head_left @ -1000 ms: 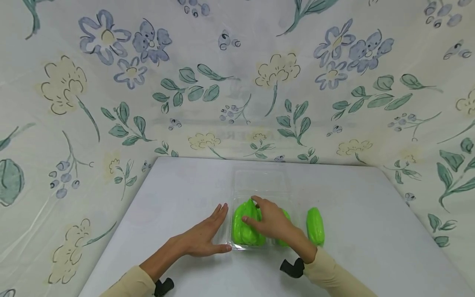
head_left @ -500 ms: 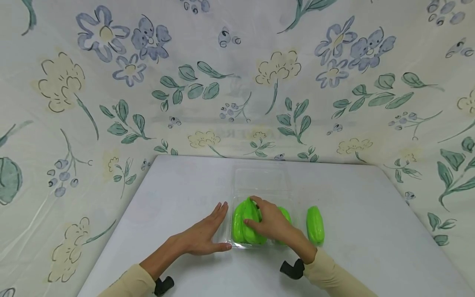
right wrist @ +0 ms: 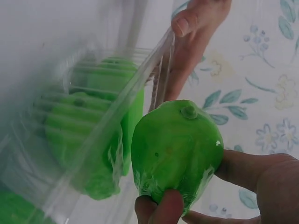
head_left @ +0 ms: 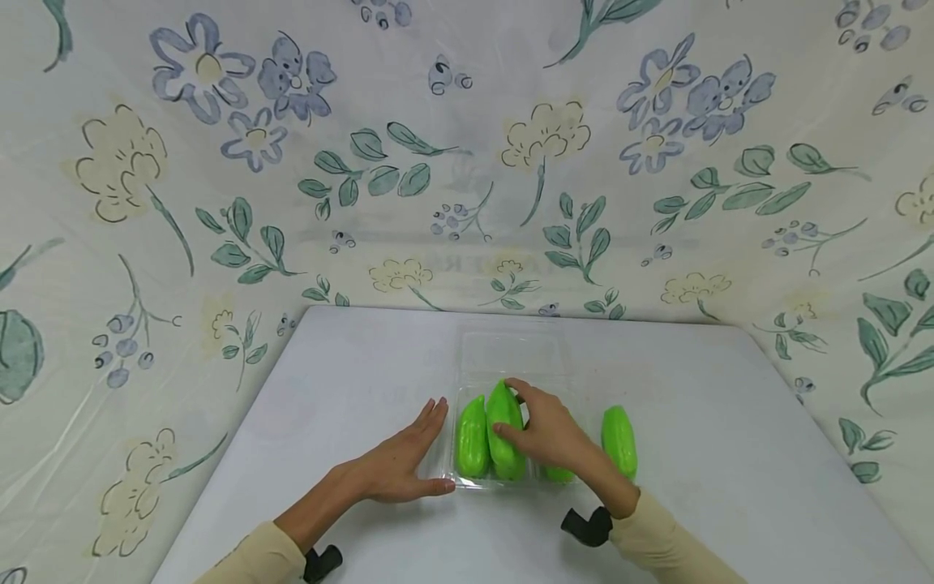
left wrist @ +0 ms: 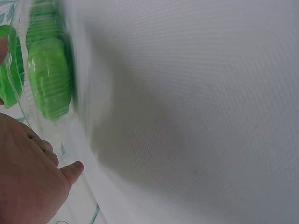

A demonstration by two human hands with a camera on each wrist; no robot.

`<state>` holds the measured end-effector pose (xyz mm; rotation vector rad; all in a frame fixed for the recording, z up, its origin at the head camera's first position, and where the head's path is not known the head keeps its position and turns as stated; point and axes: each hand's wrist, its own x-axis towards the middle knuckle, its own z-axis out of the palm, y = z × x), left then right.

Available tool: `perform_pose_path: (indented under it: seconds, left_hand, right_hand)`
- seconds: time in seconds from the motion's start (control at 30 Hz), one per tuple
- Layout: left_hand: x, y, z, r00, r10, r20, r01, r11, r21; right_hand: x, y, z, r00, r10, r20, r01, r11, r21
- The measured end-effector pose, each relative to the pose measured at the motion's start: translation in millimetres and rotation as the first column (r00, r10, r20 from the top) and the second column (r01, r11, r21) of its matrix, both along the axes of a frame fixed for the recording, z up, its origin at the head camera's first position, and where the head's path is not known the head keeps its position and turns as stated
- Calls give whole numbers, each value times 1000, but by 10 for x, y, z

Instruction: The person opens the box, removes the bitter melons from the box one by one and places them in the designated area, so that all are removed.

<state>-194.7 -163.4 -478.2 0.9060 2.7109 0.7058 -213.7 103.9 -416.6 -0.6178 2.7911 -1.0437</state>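
Observation:
A clear plastic container (head_left: 513, 357) with its lid laid back stands mid-table. My right hand (head_left: 549, 430) pinches a bright green vegetable-like piece (head_left: 503, 442) between thumb and fingers; in the right wrist view this piece (right wrist: 177, 147) is above the container's rim, in the hand's (right wrist: 280, 186) grip. Left of it a similar green piece (head_left: 473, 442) lies inside, and another (head_left: 559, 474) is partly hidden under the right hand. My left hand (head_left: 397, 470) rests with straight fingers along the container's left side, its thumb at the front left corner.
One more green piece (head_left: 619, 442) lies on the white table (head_left: 686, 389) to the right of the container, near my right forearm. Flower-patterned cloth (head_left: 467, 203) rises behind the table and at its sides.
My right hand has moved slightly up and right with the green piece, which now stands apart from the left one. The left hand has stayed put.

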Motion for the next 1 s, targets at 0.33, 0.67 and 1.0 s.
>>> perform_pose_path:
  seconds: [0.33, 0.67, 1.0]
  left_hand:
    - [-1, 11, 3, 1000, 5, -2, -5, 1000, -6]
    - [3, 3, -11, 1000, 3, -19, -3, 1000, -17]
    - [3, 4, -10, 1000, 9, -7, -9, 1000, -16]
  right_hand:
    - [-7, 196, 49, 998, -57, -7, 57, 998, -6]
    - [-33, 439, 93, 997, -73, -6, 72, 997, -23]
    - [-20, 639, 154, 993, -119, 8, 119, 993, -14]
